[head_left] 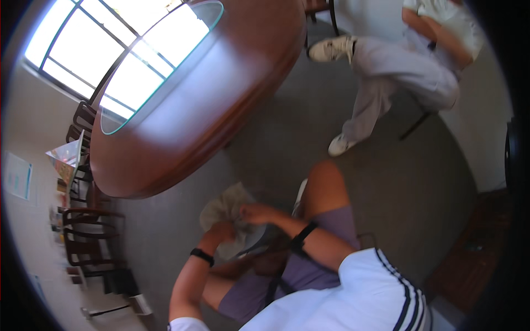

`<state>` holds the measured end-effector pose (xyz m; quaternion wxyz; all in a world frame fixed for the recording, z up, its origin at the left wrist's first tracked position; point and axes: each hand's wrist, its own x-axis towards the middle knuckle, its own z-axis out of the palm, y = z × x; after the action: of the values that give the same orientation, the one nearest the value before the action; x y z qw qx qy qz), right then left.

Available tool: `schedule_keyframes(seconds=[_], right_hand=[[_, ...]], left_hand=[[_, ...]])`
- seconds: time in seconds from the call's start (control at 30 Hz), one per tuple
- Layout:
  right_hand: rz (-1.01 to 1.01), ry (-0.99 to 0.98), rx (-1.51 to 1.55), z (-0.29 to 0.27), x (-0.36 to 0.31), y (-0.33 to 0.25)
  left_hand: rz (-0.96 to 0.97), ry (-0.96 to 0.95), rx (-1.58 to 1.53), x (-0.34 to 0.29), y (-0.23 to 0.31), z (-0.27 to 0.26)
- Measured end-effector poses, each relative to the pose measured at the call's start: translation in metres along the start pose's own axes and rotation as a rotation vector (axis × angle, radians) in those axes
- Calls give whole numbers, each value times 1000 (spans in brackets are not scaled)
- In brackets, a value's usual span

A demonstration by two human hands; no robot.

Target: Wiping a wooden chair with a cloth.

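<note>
One bunched, beige-grey, soft cloth item (231,202) is in view, held up in front of the person's lap, above the grey floor (165,231). Two bare hands work on it. The left hand (222,233) is curled into its folds, back of the hand upward, and appears to be grasping it, though blur hides the fingertips. The right hand (255,214) pinches the cloth with bent fingers at its right side, just beside the left.

The left forearm rises steeply from the lower edge; the right comes in slantwise from the lower right, elbow bent. There are two narrow black bands, one on the left wrist (202,256) and one on the right forearm (303,235).

Beyond stands one large, oval, reddish-brown wooden table (221,94) with one clear, green-edged glass sheet (165,77) on top. One other person (408,71), in pale grey trousers, sits at upper right, showing two off-white shoes (331,49).
</note>
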<state>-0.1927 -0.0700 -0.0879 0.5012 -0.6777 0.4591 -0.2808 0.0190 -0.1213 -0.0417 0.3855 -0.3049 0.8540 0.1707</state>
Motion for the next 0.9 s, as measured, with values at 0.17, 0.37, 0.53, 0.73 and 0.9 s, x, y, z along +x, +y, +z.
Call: schedule_keyframes(seconds=[0.17, 0.37, 0.53, 0.73, 0.9], right_hand=[[56, 80, 27, -2, -12, 16], [65, -20, 63, -16, -15, 6], [74, -52, -4, -24, -17, 11], [-9, 21, -42, -19, -10, 13], [-48, 52, -73, -6, -2, 28]], left_hand=[[-83, -320, 68, 15, 27, -41], [-163, -622, -127, 47, -1, -39], [-163, -936, -135, 62, 8, -52], [-209, -958, -249, 55, 11, -58], [-250, -837, -271, 40, 4, -49]])
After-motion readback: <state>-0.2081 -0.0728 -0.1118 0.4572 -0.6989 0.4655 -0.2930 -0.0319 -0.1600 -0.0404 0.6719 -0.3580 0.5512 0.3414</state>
